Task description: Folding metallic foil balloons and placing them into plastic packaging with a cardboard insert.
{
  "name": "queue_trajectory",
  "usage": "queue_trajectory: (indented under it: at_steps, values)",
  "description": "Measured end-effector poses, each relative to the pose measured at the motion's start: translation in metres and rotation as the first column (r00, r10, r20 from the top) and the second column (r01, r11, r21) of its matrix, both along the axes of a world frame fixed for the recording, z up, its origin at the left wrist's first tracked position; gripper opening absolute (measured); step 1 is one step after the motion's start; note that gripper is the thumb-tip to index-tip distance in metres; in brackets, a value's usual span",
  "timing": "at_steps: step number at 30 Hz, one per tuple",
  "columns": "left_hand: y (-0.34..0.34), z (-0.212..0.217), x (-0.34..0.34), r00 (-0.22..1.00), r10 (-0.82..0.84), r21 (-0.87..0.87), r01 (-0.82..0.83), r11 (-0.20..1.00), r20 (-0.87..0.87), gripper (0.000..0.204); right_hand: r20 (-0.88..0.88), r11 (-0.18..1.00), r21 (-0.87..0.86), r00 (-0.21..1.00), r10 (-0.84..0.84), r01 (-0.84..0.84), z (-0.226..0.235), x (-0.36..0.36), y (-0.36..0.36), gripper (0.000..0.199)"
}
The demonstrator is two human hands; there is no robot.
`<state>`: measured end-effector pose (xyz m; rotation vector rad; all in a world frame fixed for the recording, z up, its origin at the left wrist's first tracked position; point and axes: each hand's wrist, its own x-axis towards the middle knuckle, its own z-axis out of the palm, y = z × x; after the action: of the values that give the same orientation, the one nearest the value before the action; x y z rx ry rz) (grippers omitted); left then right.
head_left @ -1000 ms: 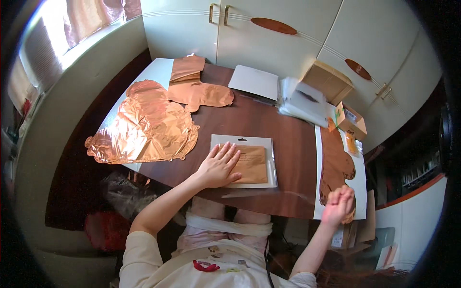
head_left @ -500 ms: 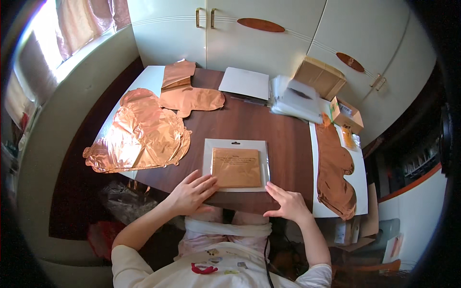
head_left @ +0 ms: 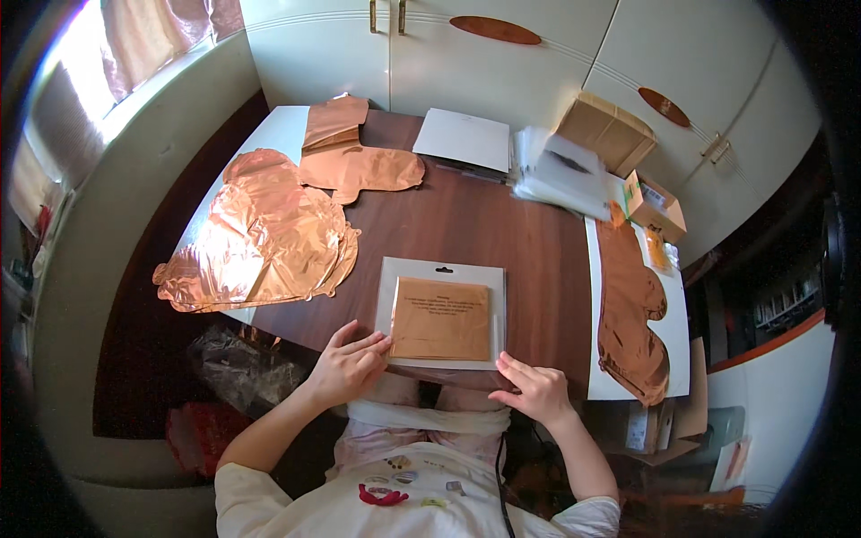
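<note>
A flat clear plastic packet (head_left: 499, 309) with a white hanging card lies at the table's near edge. Inside it is a folded copper-coloured foil sheet (head_left: 441, 323) with dark print. My left hand (head_left: 352, 363) is at the packet's lower left corner, fingers stretched out and fingertips against its edge. At the lower right corner, my right hand (head_left: 534, 387) touches the packet with its fingertips, thumb held apart. Neither hand grips anything.
Large copper foil balloons (head_left: 269, 233) lie flat at the left. Another foil shape (head_left: 628, 305) rests on a white board at the right. Behind stand a white stack (head_left: 465, 139), clear plastic sleeves (head_left: 560, 175), a cardboard box (head_left: 606, 133) and a smaller open box (head_left: 655, 204).
The packet has shifted slightly toward me, down to the table's near edge, and both hands have moved with it. The view has tilted a little.
</note>
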<state>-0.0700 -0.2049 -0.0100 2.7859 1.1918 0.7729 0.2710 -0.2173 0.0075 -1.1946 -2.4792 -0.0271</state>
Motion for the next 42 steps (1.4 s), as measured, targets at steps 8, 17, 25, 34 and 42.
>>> queue_trajectory:
  at_steps: [8, 17, 25, 34, 42]
  values:
    - [-0.001, 0.005, 0.017, 0.958, 0.164, -0.076, -0.15, 0.986, 0.234, 0.01, -0.31, 0.982, 0.063, 0.939, -0.15, 0.178, -0.01, -0.021, 0.005, 0.009]
    - [0.0, -0.001, 0.029, 0.894, 0.321, -0.097, -0.306, 0.947, 0.312, 0.013, -0.334, 0.941, -0.044, 0.883, -0.33, 0.335, -0.011, -0.032, 0.005, 0.021]
    - [-0.005, -0.003, 0.03, 0.905, 0.321, -0.163, -0.284, 0.945, 0.281, 0.026, -0.246, 0.951, -0.026, 0.92, -0.305, 0.309, -0.009, -0.032, -0.003, 0.018]
    - [-0.019, 0.013, 0.078, 0.966, 0.156, -0.03, -0.165, 0.986, -0.205, 0.066, -0.033, 0.982, 0.093, 0.987, -0.159, 0.162, -0.003, -0.046, -0.012, 0.032]
    - [-0.026, 0.011, 0.048, 0.928, 0.294, -0.081, -0.319, 0.944, -0.229, 0.081, -0.09, 0.965, 0.056, 0.963, -0.252, 0.258, -0.006, -0.042, -0.017, 0.044]
